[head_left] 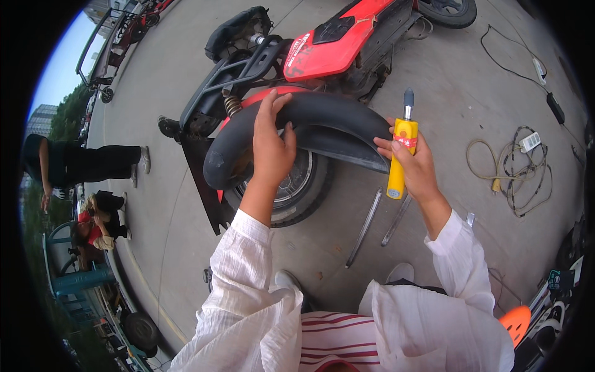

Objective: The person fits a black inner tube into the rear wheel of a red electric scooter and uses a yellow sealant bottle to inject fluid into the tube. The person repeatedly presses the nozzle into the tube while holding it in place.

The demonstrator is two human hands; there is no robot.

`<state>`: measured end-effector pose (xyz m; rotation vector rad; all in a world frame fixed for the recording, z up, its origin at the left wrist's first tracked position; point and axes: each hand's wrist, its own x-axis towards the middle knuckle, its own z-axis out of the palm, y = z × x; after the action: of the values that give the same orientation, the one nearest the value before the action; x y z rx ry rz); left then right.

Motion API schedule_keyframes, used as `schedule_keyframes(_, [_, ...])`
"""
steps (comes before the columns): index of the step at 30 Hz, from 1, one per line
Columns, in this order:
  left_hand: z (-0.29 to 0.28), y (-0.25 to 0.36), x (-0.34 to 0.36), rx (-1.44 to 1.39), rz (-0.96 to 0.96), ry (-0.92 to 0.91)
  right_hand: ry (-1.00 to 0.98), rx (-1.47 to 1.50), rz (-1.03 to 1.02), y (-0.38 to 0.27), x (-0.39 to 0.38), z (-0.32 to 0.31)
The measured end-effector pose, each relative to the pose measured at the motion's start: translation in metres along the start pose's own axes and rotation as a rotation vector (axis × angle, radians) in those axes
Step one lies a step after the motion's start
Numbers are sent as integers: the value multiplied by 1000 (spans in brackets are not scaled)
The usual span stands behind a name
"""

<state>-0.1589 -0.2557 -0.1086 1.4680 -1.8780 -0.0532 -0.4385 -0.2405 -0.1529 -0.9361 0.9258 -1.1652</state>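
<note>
I'm resting my spread-fingered left hand (273,147) against the black rubber tube (334,111) over the wheel (299,186), while my right hand (419,164) is gripping the yellow tool (396,175), its tip (408,99) probably needing turning tubeward.

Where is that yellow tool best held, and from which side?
Probably around the thick body of the yellow tool, coming from the right, as the right hand does. That part is long and straight, while the narrow metal neck and tapered grey tip point away from the person and offer less to grip.
</note>
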Motion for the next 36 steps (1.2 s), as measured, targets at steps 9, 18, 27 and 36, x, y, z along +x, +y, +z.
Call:
schedule_keyframes(9, [-12, -17, 8, -42, -28, 31, 3, 31, 0, -6, -4, 7])
schedule_keyframes(18, [-6, -25, 3, 82, 169, 35, 4, 46, -13, -6, -6, 7])
schedule_keyframes(27, [10, 3, 9, 332, 366, -131, 11, -4, 17, -11, -3, 8])
schedule_keyframes(36, [22, 6, 11, 392, 386, -22, 39, -61, 141, -28, -9, -2])
